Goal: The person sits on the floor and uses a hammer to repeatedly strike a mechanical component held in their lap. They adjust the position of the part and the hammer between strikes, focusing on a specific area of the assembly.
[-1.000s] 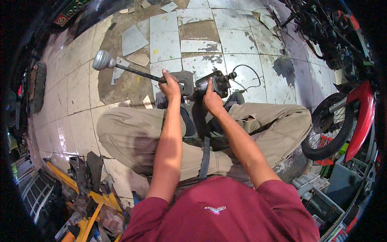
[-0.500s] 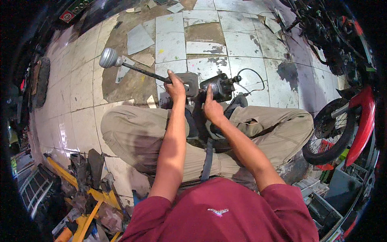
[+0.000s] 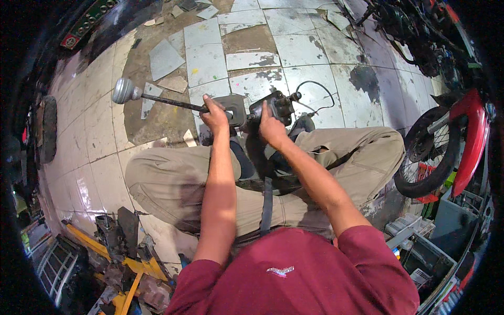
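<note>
A black rod (image 3: 170, 103) slants across in front of me, with a silver bulb-shaped end (image 3: 126, 91) at its far left tip. My left hand (image 3: 215, 117) is closed around the rod's right end, thumb pointing up along it. Just right of that hand sits a dark square plate (image 3: 237, 104) with an opening in its middle. Beside the plate is a black box-like housing (image 3: 278, 107) with a stub at its upper right. My right hand (image 3: 272, 131) is at the housing's near left side, index finger stretched along it and the other fingers curled, partly hidden.
A thin black cable (image 3: 326, 92) loops from the housing onto cracked floor tiles (image 3: 252, 61). At right stand a motorcycle wheel (image 3: 420, 163) and a red fender (image 3: 469, 142). Yellow metal parts (image 3: 136, 269) lie at lower left; a grey crate (image 3: 428, 257) is at lower right.
The whole view has shifted slightly, so hands and parts appear a little farther left. Both hands keep the same places on the rod and housing.
</note>
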A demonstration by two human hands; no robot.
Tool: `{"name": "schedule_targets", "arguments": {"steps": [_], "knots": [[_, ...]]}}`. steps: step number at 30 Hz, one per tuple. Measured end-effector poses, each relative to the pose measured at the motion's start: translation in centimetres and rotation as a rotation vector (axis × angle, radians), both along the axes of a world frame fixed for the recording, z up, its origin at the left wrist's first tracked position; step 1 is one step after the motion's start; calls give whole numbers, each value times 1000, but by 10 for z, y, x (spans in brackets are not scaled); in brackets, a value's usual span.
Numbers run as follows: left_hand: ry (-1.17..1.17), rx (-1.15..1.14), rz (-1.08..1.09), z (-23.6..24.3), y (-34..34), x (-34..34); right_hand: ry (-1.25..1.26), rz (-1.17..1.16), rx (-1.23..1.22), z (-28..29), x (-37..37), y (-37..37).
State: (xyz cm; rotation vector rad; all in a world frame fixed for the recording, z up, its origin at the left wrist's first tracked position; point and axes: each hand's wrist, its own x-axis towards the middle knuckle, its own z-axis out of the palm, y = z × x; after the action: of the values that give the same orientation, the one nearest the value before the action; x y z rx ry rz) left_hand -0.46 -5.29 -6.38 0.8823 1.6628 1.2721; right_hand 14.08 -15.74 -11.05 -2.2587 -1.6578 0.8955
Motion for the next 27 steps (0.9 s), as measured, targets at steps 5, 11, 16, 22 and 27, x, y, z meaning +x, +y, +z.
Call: {"name": "schedule_targets", "arguments": {"steps": [5,11,16,22,27], "knots": [[36,10,26,-10,5,-6,-38,35,-115,26,-18,-7],[-20,33,10,-5,1,-5,-91,61,-119,28,-21,2],[13,45,-15,5,-3,-3,-160,64,-91,16,-1,13],[22,29,-1,4,0,-3,-91,118,-89,33,-22,-10],[25,31,-22,-1,4,0,-113,103,-66,1,15,13]]}}
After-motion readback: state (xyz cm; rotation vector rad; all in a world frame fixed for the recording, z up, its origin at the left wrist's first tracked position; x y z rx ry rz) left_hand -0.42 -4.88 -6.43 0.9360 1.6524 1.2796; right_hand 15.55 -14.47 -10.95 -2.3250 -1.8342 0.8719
